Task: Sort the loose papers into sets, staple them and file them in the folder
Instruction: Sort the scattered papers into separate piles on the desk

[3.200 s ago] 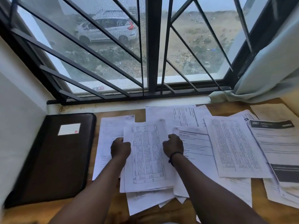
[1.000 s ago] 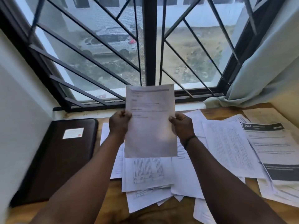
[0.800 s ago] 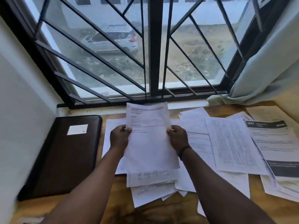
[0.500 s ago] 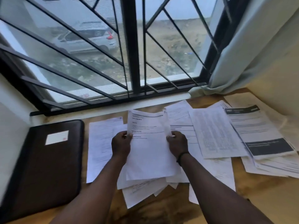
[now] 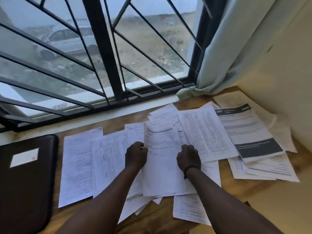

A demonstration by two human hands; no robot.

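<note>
Both hands on one sheet [image 5: 162, 166]: left hand [image 5: 135, 157] pinches its left edge, right hand [image 5: 188, 158] grips its right edge, black band on that wrist. Sheet lies low over the loose papers [image 5: 108, 159] spread on the wooden table [image 5: 239, 188], under and on both sides of the hands. Folder [image 5: 25, 179] closed, flat, well left of the left hand. Barred window [image 5: 101, 53] beyond the hands, curtain [image 5: 224, 48] far right.

both hands, left hand [image 5: 136, 157] and right hand [image 5: 188, 157], hold one sheet [image 5: 163, 159] over loose papers [image 5: 77, 166] beside a dark folder [image 5: 25, 183].
</note>
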